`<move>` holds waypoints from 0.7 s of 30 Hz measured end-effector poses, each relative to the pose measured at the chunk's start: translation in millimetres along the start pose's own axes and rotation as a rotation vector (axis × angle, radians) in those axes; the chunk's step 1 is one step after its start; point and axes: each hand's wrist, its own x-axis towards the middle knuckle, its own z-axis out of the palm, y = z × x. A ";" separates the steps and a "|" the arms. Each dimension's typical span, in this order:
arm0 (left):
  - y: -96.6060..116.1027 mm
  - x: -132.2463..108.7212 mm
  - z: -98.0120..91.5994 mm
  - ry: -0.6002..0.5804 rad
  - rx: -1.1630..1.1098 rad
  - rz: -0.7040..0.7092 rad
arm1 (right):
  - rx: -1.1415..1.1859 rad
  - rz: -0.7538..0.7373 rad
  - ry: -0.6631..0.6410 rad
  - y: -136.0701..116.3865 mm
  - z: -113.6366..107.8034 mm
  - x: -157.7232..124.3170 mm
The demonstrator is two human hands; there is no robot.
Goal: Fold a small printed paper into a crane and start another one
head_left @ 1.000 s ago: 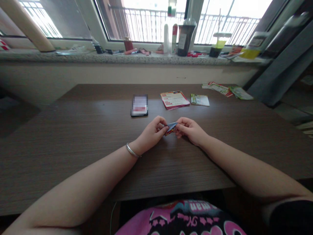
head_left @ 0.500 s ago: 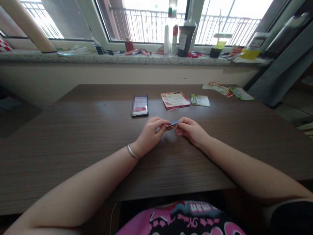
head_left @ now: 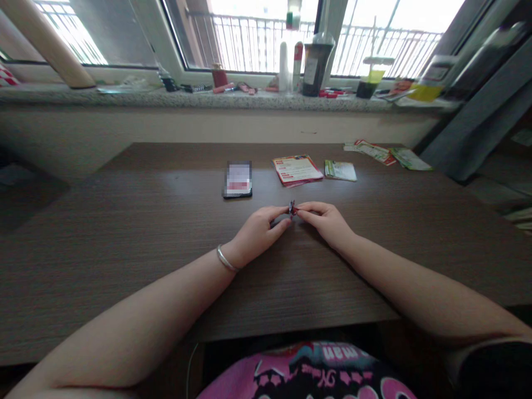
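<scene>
Both hands meet over the middle of the table, pinching a small printed card (head_left: 292,208) between them. It is turned nearly edge-on, showing dark, white and red; whether it is one piece or several, or folded, I cannot tell. My left hand (head_left: 265,226) holds its left side with thumb and forefinger, and a silver bangle (head_left: 226,258) circles that wrist. From the right, my right hand (head_left: 326,219) grips it with thumb and fingertips. Just beyond the hands lies a stack of larger red-edged printed cards (head_left: 297,169), with a smaller green-and-white stack (head_left: 341,170) to its right.
A phone (head_left: 238,179) with a lit, blurred screen lies left of the card stacks. More printed cards (head_left: 376,152) are spread at the table's back right. Bottles (head_left: 316,69) and small items crowd the stone windowsill (head_left: 233,101) behind the brown table (head_left: 124,221).
The card has turned from lying fairly flat, with blue and orange showing, to nearly upright and edge-on. My fingertips have come closer together. The stacks and phone stay put.
</scene>
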 end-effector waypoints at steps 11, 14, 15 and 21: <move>4.3 -0.4 0.8 -0.006 -0.089 -0.131 | -0.195 -0.147 -0.049 -2.1 3.5 -4.0; 7.0 -1.0 0.6 -0.020 -0.110 -0.139 | -0.235 -0.148 -0.047 -4.7 3.5 -5.0; 7.7 -1.1 0.7 -0.020 -0.121 -0.141 | -0.247 -0.149 -0.046 -5.7 3.6 -5.3; 6.5 -0.4 2.8 0.027 -0.107 -0.131 | -0.317 -0.190 -0.019 -10.0 5.5 -7.4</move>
